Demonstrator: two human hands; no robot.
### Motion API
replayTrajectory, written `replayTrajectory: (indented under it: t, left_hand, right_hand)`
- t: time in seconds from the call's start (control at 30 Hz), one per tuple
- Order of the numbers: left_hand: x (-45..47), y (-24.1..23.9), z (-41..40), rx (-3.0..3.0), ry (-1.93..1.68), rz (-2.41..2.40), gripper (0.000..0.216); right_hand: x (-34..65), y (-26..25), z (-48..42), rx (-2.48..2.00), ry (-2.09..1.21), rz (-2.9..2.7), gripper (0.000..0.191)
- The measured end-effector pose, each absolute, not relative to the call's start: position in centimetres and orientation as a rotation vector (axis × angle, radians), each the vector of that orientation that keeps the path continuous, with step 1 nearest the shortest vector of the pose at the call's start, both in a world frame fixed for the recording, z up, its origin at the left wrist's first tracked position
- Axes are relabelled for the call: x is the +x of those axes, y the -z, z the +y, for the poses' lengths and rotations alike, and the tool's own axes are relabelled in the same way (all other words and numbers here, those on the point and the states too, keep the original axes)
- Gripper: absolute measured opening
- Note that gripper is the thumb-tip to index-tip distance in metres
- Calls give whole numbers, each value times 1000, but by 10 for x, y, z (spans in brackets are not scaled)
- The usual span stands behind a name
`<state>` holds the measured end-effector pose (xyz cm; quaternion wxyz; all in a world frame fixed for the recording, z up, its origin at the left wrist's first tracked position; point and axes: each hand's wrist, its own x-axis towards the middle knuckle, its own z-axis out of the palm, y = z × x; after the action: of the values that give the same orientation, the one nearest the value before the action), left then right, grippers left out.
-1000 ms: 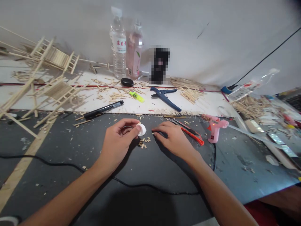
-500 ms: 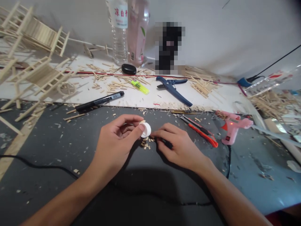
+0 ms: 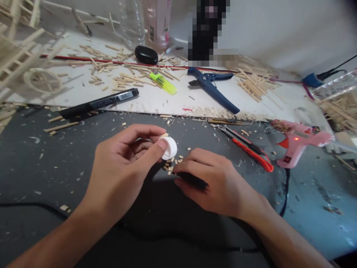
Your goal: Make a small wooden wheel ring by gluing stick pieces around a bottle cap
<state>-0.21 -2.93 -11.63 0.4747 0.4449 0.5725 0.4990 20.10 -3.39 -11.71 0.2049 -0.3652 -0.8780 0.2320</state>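
My left hand [image 3: 126, 162] pinches a small white round cap [image 3: 169, 147] between thumb and fingers, just above the dark mat [image 3: 83, 156]. A tiny wooden piece sits on the cap's upper edge. Right below the cap lies a little heap of short wooden bits [image 3: 173, 166]. My right hand [image 3: 214, 182] rests on the mat to the right of that heap, its fingertips pressed together at the heap's edge. What the fingertips hold, if anything, is too small to make out.
An orange utility knife [image 3: 248, 147] and a pink glue gun [image 3: 297, 143] with its light on lie to the right. Blue cutters [image 3: 213, 89], a yellow lighter [image 3: 164, 83], a black marker [image 3: 99, 104] and scattered sticks lie on the white board [image 3: 156, 102]. Bottles stand behind.
The view has tilted down and closer. My right hand has slid toward me, its fingertips now at the near edge of the wooden bits. My left hand still holds the cap.
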Motion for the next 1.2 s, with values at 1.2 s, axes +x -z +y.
replayTrajectory:
  t: [1.2]
  left_hand:
    - [0,112,-49,1593,-1310,1523,9]
  right_hand:
    - [206,91,-47,-1188,-1156,-1572,9]
